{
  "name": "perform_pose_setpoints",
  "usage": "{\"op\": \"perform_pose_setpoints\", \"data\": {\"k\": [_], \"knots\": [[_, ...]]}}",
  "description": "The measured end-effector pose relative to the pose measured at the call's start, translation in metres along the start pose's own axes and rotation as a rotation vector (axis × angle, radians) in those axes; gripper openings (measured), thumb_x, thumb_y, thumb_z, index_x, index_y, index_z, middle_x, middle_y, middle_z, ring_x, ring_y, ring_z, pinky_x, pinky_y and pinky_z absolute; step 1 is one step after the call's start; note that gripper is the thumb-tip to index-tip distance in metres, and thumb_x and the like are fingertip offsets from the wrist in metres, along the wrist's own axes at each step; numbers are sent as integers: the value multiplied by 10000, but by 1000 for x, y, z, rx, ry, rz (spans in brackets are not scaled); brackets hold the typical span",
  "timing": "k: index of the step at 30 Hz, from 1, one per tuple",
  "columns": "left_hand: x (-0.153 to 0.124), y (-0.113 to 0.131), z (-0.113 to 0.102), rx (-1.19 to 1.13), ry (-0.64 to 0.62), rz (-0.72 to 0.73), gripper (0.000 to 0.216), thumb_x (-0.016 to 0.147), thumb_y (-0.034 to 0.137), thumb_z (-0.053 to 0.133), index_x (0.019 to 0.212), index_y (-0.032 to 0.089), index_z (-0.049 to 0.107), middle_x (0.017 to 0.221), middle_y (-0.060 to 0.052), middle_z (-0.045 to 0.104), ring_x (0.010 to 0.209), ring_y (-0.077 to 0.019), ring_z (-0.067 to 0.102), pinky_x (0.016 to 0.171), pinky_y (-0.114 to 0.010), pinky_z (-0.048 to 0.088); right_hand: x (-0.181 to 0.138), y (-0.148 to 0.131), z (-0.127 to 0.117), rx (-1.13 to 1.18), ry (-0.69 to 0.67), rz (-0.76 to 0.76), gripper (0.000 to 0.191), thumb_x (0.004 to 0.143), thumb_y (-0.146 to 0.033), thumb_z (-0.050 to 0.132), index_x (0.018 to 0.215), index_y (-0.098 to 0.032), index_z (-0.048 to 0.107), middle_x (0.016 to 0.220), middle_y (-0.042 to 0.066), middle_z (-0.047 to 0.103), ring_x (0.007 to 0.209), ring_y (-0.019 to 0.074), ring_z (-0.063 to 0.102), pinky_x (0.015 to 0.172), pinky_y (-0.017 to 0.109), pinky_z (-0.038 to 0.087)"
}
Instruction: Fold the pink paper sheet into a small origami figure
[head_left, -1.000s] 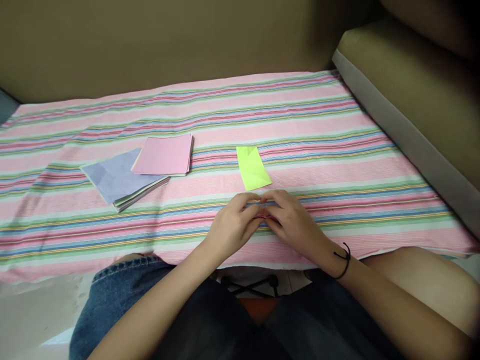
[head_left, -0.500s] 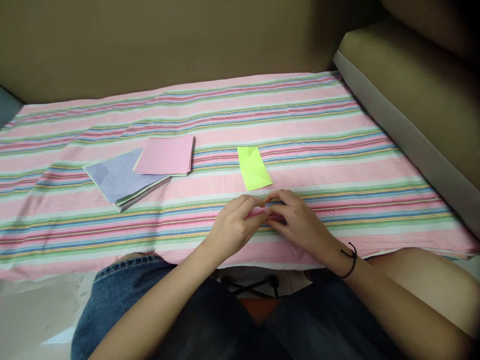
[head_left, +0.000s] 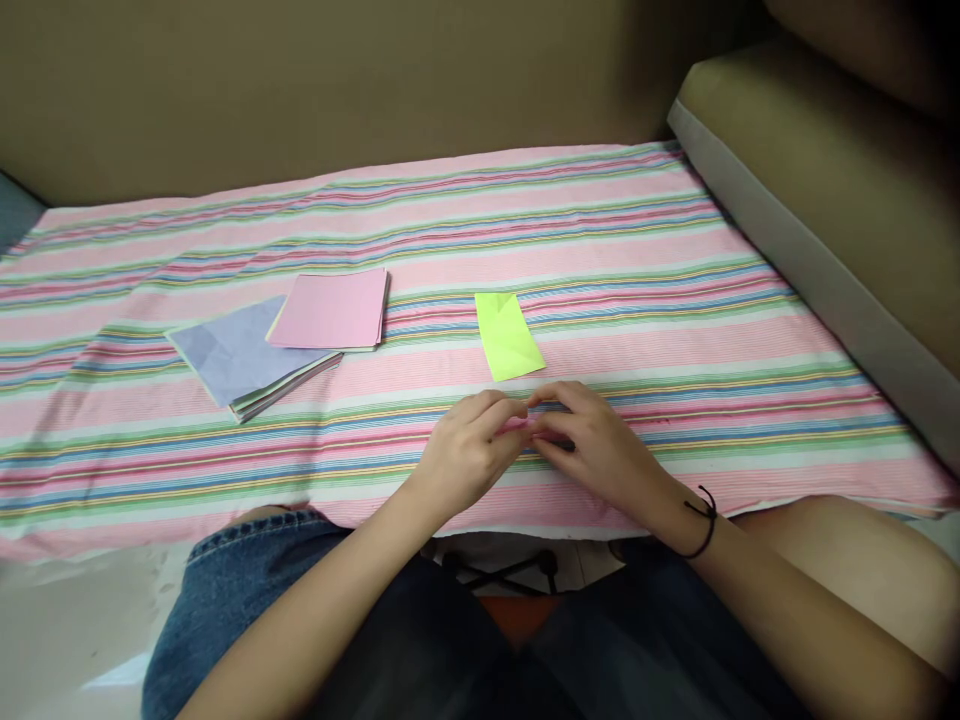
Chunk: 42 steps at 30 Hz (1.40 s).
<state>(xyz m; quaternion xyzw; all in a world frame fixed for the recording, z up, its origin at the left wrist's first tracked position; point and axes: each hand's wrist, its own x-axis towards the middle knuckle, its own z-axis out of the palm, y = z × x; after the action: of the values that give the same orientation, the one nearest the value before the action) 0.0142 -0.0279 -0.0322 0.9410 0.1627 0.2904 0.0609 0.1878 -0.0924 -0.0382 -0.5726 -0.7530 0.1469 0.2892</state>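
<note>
My left hand [head_left: 463, 455] and my right hand [head_left: 592, 440] meet fingertip to fingertip over the striped cloth [head_left: 675, 300], near its front edge. Both are curled and pinched on a small pink folded paper [head_left: 525, 428], most of which is hidden by the fingers. A black band circles my right wrist. Just beyond my hands lies a folded yellow-green paper [head_left: 508, 336], flat on the cloth and untouched.
A stack of coloured paper sheets [head_left: 247, 360] with a lilac sheet on top lies at the left, and a pink square stack [head_left: 330, 309] overlaps it. A brown cushion [head_left: 825, 150] borders the cloth on the right. My knees in denim show below.
My fingers have shifted slightly on the pink paper between them; both hands stay in the same place. The papers on the cloth have not moved.
</note>
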Motion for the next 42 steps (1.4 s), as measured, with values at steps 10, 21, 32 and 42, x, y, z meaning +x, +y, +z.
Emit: {"op": "perform_pose_setpoints", "data": {"k": [10,21,32,42], "knots": [[-2,0,1,-144,-92,-106,129,876,197,513,926,181,631,1083,-83,610,971,-203,563,793,-365,493,1,-3,3,125,32,36,171,777,-72,584,657,-186,628,986,54,600,930,211,564,802,384,466],[1,3,8,-75,-149,-96,160,917,193,432,930,163,589,1025,-82,608,974,-207,548,838,-381,452,1,4,-3,9,-19,53,45,788,-181,649,795,-193,691,1007,81,600,946,241,565,820,411,476],[3,2,6,-56,-154,-91,155,910,194,446,908,152,595,1000,-92,597,984,-221,528,846,-386,439,-1,0,4,32,-8,134,90,780,-127,641,711,-183,659,932,56,629,896,221,565,792,398,463],[0,1,4,-148,-148,-122,132,884,198,488,906,152,610,1082,-97,583,1053,-222,513,908,-392,430,-4,-10,2,-141,-10,68,92,808,-92,575,785,-158,634,1003,113,623,978,282,552,812,462,459]]}}
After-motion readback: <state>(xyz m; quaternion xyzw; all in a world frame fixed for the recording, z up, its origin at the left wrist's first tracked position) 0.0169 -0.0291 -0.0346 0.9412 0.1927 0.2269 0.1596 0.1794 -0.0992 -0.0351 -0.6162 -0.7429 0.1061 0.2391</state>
